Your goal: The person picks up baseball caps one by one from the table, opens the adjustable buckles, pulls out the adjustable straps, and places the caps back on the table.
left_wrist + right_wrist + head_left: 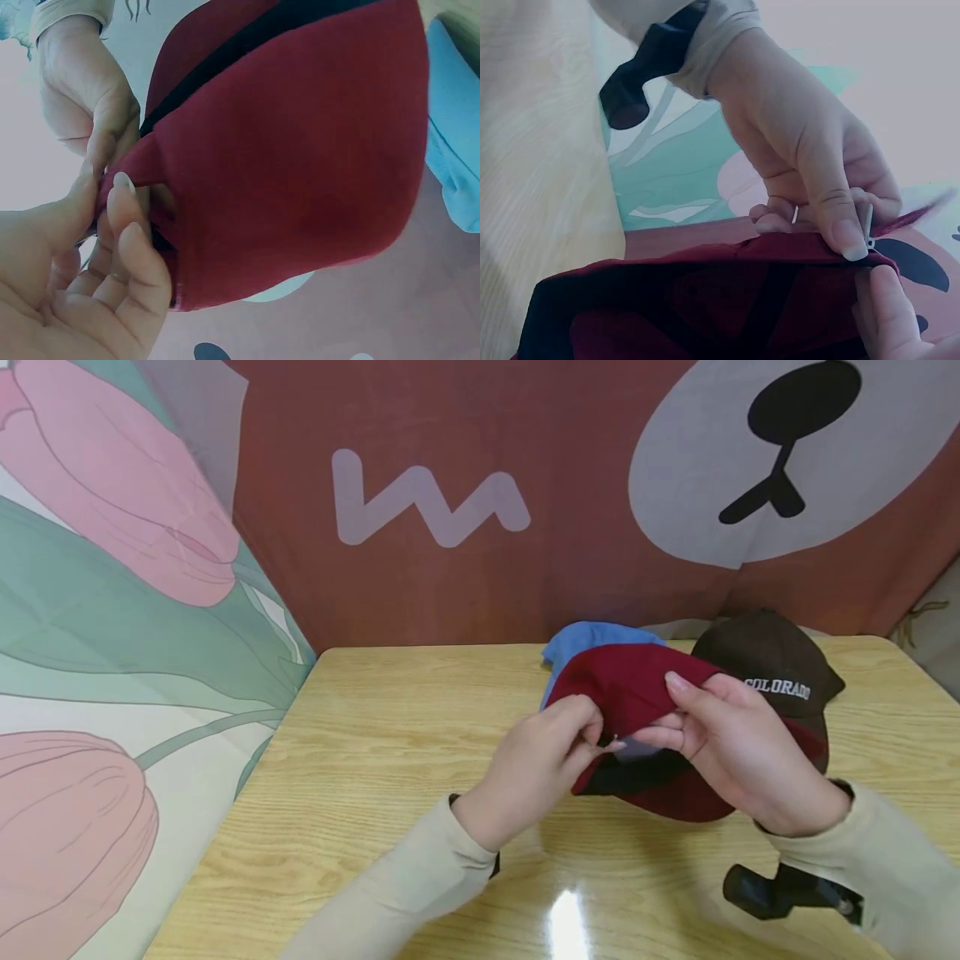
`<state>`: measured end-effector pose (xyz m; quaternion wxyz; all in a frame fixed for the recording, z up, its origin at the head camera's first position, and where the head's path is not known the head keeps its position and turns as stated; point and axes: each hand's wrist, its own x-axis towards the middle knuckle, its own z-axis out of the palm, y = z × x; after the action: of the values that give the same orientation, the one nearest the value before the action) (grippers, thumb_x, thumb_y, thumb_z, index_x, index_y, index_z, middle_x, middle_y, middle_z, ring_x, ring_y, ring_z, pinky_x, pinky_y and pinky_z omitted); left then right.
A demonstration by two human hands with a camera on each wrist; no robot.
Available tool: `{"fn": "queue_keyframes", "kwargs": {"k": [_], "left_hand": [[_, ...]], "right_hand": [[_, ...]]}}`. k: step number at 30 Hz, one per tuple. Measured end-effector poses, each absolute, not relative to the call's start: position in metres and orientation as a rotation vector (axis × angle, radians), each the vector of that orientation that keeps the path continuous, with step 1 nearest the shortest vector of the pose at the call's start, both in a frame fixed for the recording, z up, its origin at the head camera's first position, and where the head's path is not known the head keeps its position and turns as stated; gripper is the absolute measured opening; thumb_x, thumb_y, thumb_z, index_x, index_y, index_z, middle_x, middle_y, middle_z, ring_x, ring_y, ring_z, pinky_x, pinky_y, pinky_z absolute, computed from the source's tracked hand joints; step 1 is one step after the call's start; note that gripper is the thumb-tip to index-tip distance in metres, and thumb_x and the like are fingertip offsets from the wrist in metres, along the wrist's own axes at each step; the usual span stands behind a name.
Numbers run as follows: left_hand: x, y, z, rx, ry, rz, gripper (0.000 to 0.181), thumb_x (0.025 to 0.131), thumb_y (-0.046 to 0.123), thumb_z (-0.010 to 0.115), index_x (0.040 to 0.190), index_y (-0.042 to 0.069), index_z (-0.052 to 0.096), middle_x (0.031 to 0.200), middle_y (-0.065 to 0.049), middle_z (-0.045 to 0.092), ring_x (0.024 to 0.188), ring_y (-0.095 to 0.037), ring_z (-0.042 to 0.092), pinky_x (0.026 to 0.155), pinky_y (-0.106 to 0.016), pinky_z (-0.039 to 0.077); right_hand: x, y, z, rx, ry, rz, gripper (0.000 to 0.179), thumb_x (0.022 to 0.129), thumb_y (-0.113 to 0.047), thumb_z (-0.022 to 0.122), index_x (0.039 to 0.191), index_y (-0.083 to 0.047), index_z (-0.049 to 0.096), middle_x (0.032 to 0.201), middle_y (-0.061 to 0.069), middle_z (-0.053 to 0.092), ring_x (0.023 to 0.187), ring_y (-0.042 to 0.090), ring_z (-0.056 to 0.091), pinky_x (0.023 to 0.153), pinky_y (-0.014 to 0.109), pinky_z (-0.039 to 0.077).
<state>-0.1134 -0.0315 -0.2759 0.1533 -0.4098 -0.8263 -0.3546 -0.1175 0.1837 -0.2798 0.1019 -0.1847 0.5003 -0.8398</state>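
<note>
A dark red cap [615, 681] with a black inner band is held above the table between both hands. My left hand [528, 768] pinches the cap's back edge, where the right wrist view shows a small metal buckle [869, 225] and a loose red strap end [922, 214]. My right hand [750, 747] grips the same edge from the right, thumb on the outer cloth. The two hands' fingertips nearly meet at the strap opening [161, 202] in the left wrist view. Fingers partly hide the strap.
Behind the red cap, a blue cap [592, 633] lies on the wooden table [375, 718]. A dark brown cap [772, 652] lettered COLORADO sits to its right. A printed cloth [450, 585] hangs along the table's back edge.
</note>
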Motion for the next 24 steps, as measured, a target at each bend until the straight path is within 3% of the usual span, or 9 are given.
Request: {"fn": "queue_keyframes", "kwargs": {"k": [5,11,18,20,24], "left_hand": [[-0.1112,-0.0320,-0.2778,-1.086,-2.367,-1.063,0.023,0.086,0.002,0.072,0.088,0.007,0.050,0.077,-0.002,0.058,0.065,-0.011,0.053,0.061,-0.013,0.042],[-0.1090,-0.0294,-0.2809,-0.944,-2.376,-1.107,0.029,0.083,0.013,0.078,0.096,0.005,0.054,0.087,-0.004,0.067,0.077,-0.014,0.065,0.070,-0.015,0.049],[-0.1078,-0.0302,-0.2803,-0.796,-2.458,-1.255,0.018,0.087,0.024,0.073,0.095,0.008,0.073,0.083,0.004,0.069,0.079,-0.015,0.055,0.068,-0.019,0.045],[-0.1091,-0.0310,-0.2794,-0.800,-2.481,-1.353,0.015,0.089,0.026,0.071,0.092,0.011,0.075,0.081,0.007,0.067,0.080,-0.014,0.051,0.068,-0.022,0.043],[-0.1117,-0.0315,-0.2788,-0.778,-2.463,-1.755,0.017,0.094,0.021,0.067,0.093,0.006,0.072,0.078,0.003,0.062,0.077,-0.010,0.049,0.067,-0.024,0.043]], "right_hand": [[-0.1185,0.1840,-0.2801,-0.464,1.450,-2.490,0.031,0.104,-0.006,0.040,0.095,0.003,0.068,0.108,0.012,0.069,0.083,0.027,0.072,0.079,0.035,0.056],[-0.1181,0.1832,-0.2789,-0.413,1.474,-2.475,0.028,0.104,-0.008,0.041,0.108,0.002,0.067,0.111,0.012,0.069,0.085,0.028,0.072,0.080,0.034,0.055],[-0.1184,0.1809,-0.2783,-0.440,1.475,-2.485,0.026,0.104,-0.008,0.041,0.115,0.001,0.063,0.112,0.013,0.069,0.089,0.030,0.071,0.081,0.036,0.055],[-0.1186,0.1803,-0.2780,-0.470,1.486,-2.472,0.026,0.104,-0.009,0.042,0.117,0.001,0.062,0.114,0.013,0.068,0.092,0.030,0.070,0.083,0.037,0.054],[-0.1189,0.1797,-0.2783,-0.527,1.536,-2.448,0.028,0.104,-0.011,0.043,0.123,-0.001,0.061,0.119,0.012,0.066,0.098,0.028,0.069,0.086,0.037,0.053]]}}
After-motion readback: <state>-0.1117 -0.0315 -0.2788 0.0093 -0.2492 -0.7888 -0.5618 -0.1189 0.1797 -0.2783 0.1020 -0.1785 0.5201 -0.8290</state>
